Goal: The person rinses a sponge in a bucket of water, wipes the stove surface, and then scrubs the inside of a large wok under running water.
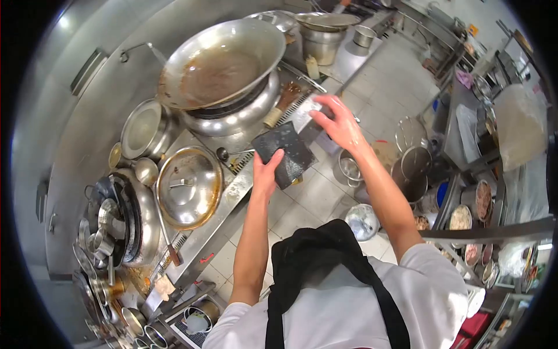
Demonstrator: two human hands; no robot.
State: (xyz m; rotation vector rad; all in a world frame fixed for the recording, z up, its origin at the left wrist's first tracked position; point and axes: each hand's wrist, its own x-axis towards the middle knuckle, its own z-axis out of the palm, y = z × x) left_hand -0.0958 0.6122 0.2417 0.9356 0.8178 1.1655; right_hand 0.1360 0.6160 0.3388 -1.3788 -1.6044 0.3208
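Stainless steel runs through this commercial kitchen: a long cooking surface (229,192) along the left wall and a pale tiled floor (378,93) to its right. At the far end of the surface a big wok (218,67) sits tilted on its burner ring, its inside streaked brown. A wooden-handled brush (283,100) lies just beside the ring. Nearer, a brass-tinted lid (189,186) lies flat with its handle up, with a steel ladle (146,171) and a shallow steel bowl (144,129) behind it. A stack of small pans and cups crowds the near left corner.

The person, in a white shirt and a black apron (325,256), reaches out with both arms over the edge of the surface. The left hand (267,173) is closed on the near edge of a dark flat piece (286,150), thumb on top. It holds the piece tilted in the air, just past the rim of the surface and above the floor. Whether it is a cloth or a pad cannot be told. The right hand (340,125) is at the far corner of that piece, fingers bent down onto a pale silvery bit (304,114) there. Whether they clasp it or only press on it cannot be told.

On the floor to the right stand steel pots (414,166), and filled containers (472,212) line a rack at the right
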